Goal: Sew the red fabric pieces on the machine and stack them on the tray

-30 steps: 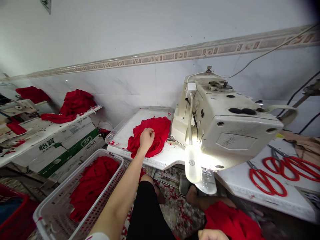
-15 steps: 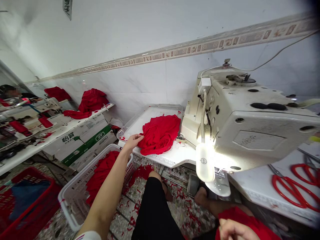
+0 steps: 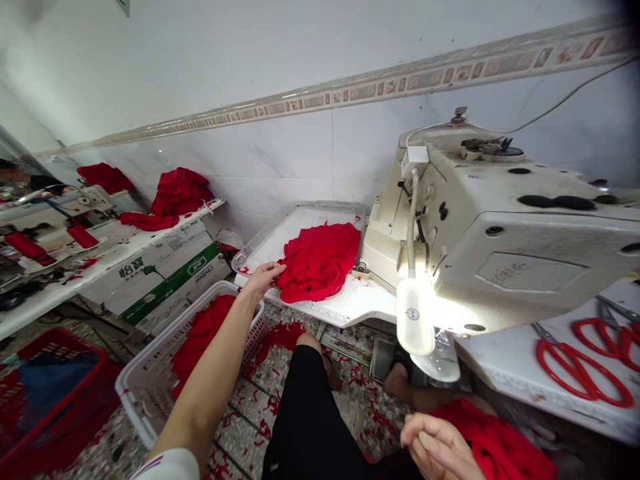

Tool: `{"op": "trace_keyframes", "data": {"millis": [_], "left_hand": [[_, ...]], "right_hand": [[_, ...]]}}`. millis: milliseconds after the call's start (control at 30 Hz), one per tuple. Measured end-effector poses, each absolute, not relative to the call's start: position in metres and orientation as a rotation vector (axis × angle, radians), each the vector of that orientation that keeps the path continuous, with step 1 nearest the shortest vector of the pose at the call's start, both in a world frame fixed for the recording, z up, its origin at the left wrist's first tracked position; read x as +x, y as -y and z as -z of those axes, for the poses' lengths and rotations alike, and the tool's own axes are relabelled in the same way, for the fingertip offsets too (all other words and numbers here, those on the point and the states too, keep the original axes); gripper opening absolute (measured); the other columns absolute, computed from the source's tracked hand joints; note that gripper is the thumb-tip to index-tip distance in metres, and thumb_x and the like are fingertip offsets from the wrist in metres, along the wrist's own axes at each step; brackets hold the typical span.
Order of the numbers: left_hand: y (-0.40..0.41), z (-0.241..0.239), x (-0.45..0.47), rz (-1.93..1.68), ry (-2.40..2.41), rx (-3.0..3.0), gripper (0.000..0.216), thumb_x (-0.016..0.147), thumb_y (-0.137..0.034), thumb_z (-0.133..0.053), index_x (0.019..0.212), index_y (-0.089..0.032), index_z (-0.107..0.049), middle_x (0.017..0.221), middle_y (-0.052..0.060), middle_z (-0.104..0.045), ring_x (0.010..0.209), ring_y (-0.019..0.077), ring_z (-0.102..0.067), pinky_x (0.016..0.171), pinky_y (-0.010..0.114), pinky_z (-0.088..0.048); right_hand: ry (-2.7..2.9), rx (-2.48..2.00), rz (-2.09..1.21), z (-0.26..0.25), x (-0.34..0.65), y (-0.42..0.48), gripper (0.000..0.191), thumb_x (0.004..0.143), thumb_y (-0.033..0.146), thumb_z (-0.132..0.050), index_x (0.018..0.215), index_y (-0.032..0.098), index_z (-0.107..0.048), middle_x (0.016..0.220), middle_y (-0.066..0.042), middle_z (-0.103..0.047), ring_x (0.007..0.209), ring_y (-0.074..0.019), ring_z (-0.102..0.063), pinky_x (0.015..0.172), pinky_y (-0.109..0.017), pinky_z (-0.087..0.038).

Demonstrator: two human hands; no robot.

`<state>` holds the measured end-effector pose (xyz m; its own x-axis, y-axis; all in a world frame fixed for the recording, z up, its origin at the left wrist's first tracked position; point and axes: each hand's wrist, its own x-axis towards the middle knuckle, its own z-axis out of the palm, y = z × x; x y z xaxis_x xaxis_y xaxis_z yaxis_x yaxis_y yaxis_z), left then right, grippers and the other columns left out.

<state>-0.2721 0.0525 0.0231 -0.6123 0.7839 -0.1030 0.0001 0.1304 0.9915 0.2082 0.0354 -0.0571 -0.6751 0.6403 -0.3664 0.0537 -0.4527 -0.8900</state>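
Note:
My left hand reaches out to the left edge of a pile of red fabric that lies on a clear plastic tray beside the white sewing machine. Its fingers are stretched out and touch the fabric's edge. My right hand is low at the frame's bottom, fingers loosely curled, next to a piece of red fabric on my lap; whether it grips the cloth I cannot make out.
A white basket with red cloth stands on the floor left of my knee, a red basket further left. Red-handled scissors lie on the table at right. The machine's lamp glows. Cardboard boxes and another workbench stand left.
My left hand has moved from the top of the red pile to its left edge and opened. My right hand has risen into view. The view has shifted left.

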Motion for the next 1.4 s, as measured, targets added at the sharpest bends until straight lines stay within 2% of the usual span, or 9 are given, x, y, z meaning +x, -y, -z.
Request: {"op": "trace_keyframes", "data": {"millis": [167, 267, 500, 667, 800, 933, 1067, 1200, 1400], "left_hand": [[-0.046, -0.067, -0.240, -1.732, -1.680, 0.899, 0.046, 0.066, -0.048, -0.089, 0.084, -0.016, -0.061, 0.069, -0.004, -0.056, 0.061, 0.0082, -0.048, 0.057, 0.019, -0.038], [-0.034, -0.096, -0.194, -1.776, -1.474, 0.994, 0.039, 0.076, -0.044, -0.086, 0.090, -0.017, -0.061, 0.070, -0.005, -0.054, 0.060, 0.0078, -0.047, 0.060, 0.019, -0.039], [0.007, -0.102, -0.057, -1.704, -1.010, 0.916, 0.028, 0.087, -0.038, -0.080, 0.090, -0.019, -0.059, 0.061, -0.007, -0.048, 0.047, 0.0054, -0.040, 0.048, 0.017, -0.033], [0.021, -0.079, -0.014, -1.569, -1.036, 0.739, 0.026, 0.092, -0.039, -0.075, 0.093, -0.021, -0.056, 0.058, -0.008, -0.049, 0.044, 0.0046, -0.039, 0.046, 0.015, -0.033], [0.012, -0.055, -0.019, -1.570, -1.260, 0.663, 0.024, 0.093, -0.037, -0.073, 0.097, -0.020, -0.056, 0.056, -0.008, -0.053, 0.041, 0.0039, -0.038, 0.041, 0.013, -0.030], [0.007, -0.025, -0.019, -1.512, -1.262, 0.493, 0.033, 0.086, -0.036, -0.080, 0.103, -0.018, -0.059, 0.068, -0.006, -0.060, 0.050, 0.0053, -0.051, 0.048, 0.013, -0.042], [0.010, -0.011, -0.001, -1.485, -1.203, 0.456, 0.043, 0.083, -0.036, -0.083, 0.117, -0.021, -0.061, 0.088, -0.001, -0.068, 0.069, 0.0095, -0.064, 0.063, 0.018, -0.053], [0.006, -0.002, 0.007, -1.414, -1.292, 0.591, 0.035, 0.087, -0.041, -0.078, 0.112, -0.017, -0.072, 0.087, 0.003, -0.070, 0.069, 0.0095, -0.063, 0.062, 0.017, -0.051], [-0.001, 0.012, -0.012, -0.925, -1.343, 1.385, 0.031, 0.080, -0.045, -0.084, 0.090, -0.016, -0.077, 0.096, 0.006, -0.065, 0.080, 0.0163, -0.065, 0.070, 0.025, -0.053]], "right_hand": [[1.402, -1.067, -2.008, 0.074, 0.194, -0.049, 0.060, 0.069, 0.076, -0.078, 0.083, 0.018, -0.077, 0.051, -0.003, -0.056, 0.042, -0.0161, -0.046, 0.044, -0.030, -0.032], [1.287, -1.083, -1.874, 0.083, 0.176, -0.056, 0.059, 0.066, 0.062, -0.088, 0.110, 0.025, -0.077, 0.108, -0.013, -0.076, 0.100, -0.0316, -0.071, 0.073, -0.038, -0.057], [1.268, -0.737, -2.096, 0.085, 0.142, -0.042, 0.109, 0.065, 0.054, -0.093, 0.156, 0.036, -0.038, 0.168, -0.013, -0.030, 0.152, -0.0375, -0.034, 0.101, -0.053, -0.054], [1.474, -0.803, -2.246, 0.068, 0.152, -0.019, 0.107, 0.074, 0.045, -0.088, 0.161, 0.029, -0.028, 0.122, -0.013, -0.073, 0.089, -0.0244, -0.075, 0.056, -0.027, -0.057], [1.439, -0.997, -2.256, 0.068, 0.181, -0.023, 0.083, 0.079, 0.049, -0.081, 0.148, 0.017, -0.048, 0.061, 0.005, -0.067, 0.035, -0.0090, -0.049, 0.033, -0.018, -0.034], [1.269, -1.181, -1.858, 0.066, 0.200, -0.043, 0.052, 0.079, 0.057, -0.079, 0.104, 0.012, -0.071, 0.055, 0.002, -0.061, 0.040, -0.0103, -0.053, 0.034, -0.019, -0.033], [1.300, -1.056, -1.910, 0.050, 0.194, -0.041, 0.059, 0.083, 0.063, -0.074, 0.118, 0.014, -0.072, 0.092, -0.012, -0.077, 0.073, -0.0207, -0.073, 0.045, -0.022, -0.049], [1.894, -0.959, -2.082, 0.033, 0.195, -0.032, 0.051, 0.083, 0.066, -0.072, 0.099, 0.017, -0.080, 0.076, -0.005, -0.077, 0.053, -0.0144, -0.064, 0.046, -0.023, -0.048], [2.302, -1.031, -1.339, 0.012, 0.234, -0.066, 0.046, 0.075, 0.039, -0.088, 0.115, 0.019, -0.078, 0.089, -0.006, -0.075, 0.072, -0.0190, -0.067, 0.061, -0.027, -0.049]]}}
